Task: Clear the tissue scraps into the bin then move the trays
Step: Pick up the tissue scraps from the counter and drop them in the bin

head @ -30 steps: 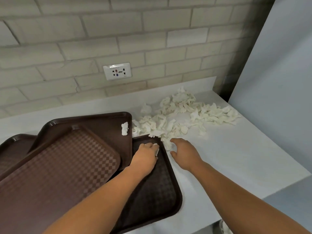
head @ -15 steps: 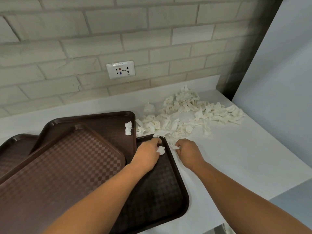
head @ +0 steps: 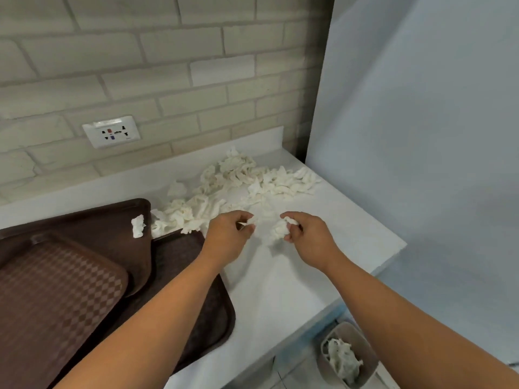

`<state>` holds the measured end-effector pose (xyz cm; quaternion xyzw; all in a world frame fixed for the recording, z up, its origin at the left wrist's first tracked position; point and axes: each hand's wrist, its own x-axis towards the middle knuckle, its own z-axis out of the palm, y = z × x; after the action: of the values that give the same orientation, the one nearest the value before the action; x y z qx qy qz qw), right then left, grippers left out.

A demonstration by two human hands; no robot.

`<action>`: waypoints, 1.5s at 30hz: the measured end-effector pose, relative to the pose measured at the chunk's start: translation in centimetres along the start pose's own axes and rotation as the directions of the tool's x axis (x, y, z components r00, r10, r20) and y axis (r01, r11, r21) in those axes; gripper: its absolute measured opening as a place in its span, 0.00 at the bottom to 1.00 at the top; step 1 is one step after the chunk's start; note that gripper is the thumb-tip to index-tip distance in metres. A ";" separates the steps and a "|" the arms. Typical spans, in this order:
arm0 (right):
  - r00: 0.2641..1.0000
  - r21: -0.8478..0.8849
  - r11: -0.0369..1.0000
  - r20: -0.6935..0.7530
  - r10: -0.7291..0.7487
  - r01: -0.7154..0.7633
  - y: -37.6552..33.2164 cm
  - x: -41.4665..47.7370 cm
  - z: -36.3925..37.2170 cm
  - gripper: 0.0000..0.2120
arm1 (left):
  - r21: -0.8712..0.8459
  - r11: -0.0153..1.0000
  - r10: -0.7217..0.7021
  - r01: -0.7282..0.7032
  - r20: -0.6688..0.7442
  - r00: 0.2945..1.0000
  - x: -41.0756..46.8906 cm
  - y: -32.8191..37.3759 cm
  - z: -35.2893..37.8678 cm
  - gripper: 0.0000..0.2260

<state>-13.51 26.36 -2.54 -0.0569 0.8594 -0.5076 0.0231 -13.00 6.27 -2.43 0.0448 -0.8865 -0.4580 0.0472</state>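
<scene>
Over white counter (head: 323, 279), just past tray corner: your left hand (head: 229, 238) pinches small scrap (head: 250, 221) between thumb and fingertips. Your right hand (head: 310, 240) grips crumpled wad (head: 280, 231), fingers curled round it. Hands near each other, apart. Heap of tissue scraps (head: 241, 178) lies behind hands, toward brick wall. Stray scrap (head: 138, 226) sits on far corner of middle tray (head: 92, 220). Checkered tray (head: 56, 293) overlaps it; your left forearm crosses lowest tray (head: 177, 251). Bin (head: 366, 360) on floor below counter edge, tissue inside.

No readable text, labels or numbers anywhere.
</scene>
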 end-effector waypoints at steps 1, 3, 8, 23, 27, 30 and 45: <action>1.000 -0.029 1.000 0.002 -0.003 0.003 0.5 -0.6 -1.7 0.14 | -0.016 1.000 0.013 -0.013 0.012 1.000 -0.3 1.1 1.3 0.09; 1.000 -0.108 0.994 0.016 -0.016 0.018 1.8 -2.1 -5.2 0.16 | -0.040 0.999 0.034 -0.033 0.032 0.999 -1.2 3.4 3.9 0.09; 0.998 -0.082 0.997 -0.066 -0.001 -0.005 5.3 -6.3 -13.1 0.13 | -0.083 0.995 0.055 -0.048 0.086 0.995 -4.3 8.9 10.9 0.07; 0.936 0.055 0.969 -0.251 0.248 -0.242 20.8 -16.6 -22.8 0.10 | -0.095 0.996 0.021 0.003 0.256 0.966 -12.5 12.7 28.8 0.05; 0.887 0.066 0.927 -0.273 0.373 -0.369 24.8 -17.9 -22.1 0.09 | -0.048 0.997 -0.040 0.060 0.343 0.938 -13.3 9.7 32.5 0.08; 0.827 0.079 0.882 -0.316 0.465 -0.465 28.7 -18.9 -20.8 0.07 | 0.024 0.998 -0.064 0.059 0.422 0.905 -13.4 6.1 35.9 0.06; 0.691 0.081 0.729 -0.260 0.674 -0.680 49.3 -20.4 -9.3 0.06 | 0.191 0.968 -0.242 0.162 0.544 0.804 -12.5 -16.1 53.2 0.07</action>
<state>2.17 60.46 -41.54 0.3333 0.8200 -0.4566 0.0897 -6.62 41.51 -46.79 0.0053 -0.8800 -0.3919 -0.2683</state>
